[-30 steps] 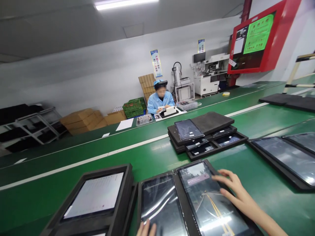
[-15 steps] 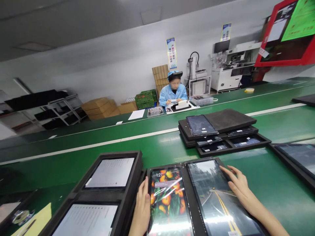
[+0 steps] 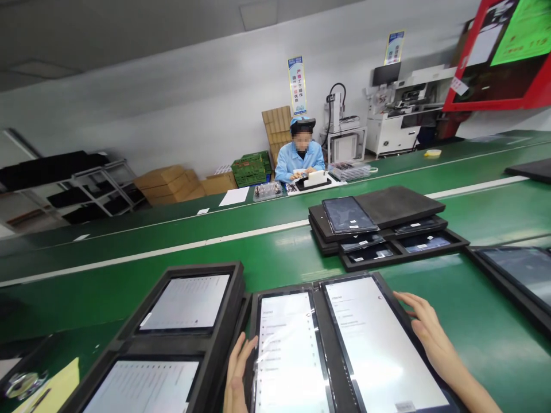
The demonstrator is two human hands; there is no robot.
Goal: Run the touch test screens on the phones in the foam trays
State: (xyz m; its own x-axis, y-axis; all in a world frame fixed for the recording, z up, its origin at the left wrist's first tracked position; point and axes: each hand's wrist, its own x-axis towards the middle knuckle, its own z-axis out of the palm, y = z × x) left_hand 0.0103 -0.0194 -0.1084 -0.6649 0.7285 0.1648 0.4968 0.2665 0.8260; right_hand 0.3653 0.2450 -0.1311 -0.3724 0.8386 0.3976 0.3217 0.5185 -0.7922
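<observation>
Two lit tablets lie side by side in a black foam tray in front of me. The left tablet (image 3: 290, 355) and the right tablet (image 3: 379, 344) both show a white menu page headed "Internet". At the left tablet's outer edge is my left hand (image 3: 240, 370), fingers apart, holding nothing. My right hand (image 3: 424, 327) rests along the right tablet's outer edge with its fingers spread, also holding nothing. To the left, another foam tray (image 3: 166, 344) bears two tablets with white screens.
Stacked foam trays (image 3: 400, 206) with dark tablets stand beyond, at centre right. Another tray with a tablet (image 3: 516, 267) lies at the right edge. Yellow paper (image 3: 55, 387) and a tape roll (image 3: 26, 384) are at lower left. Across the green bench (image 3: 267, 255) sits a person (image 3: 299, 160) in blue.
Both tablets in front of me have switched from picture screens to white menu pages. My left hand has moved down and slightly left; my right hand has shifted off the screen to the tablet's edge.
</observation>
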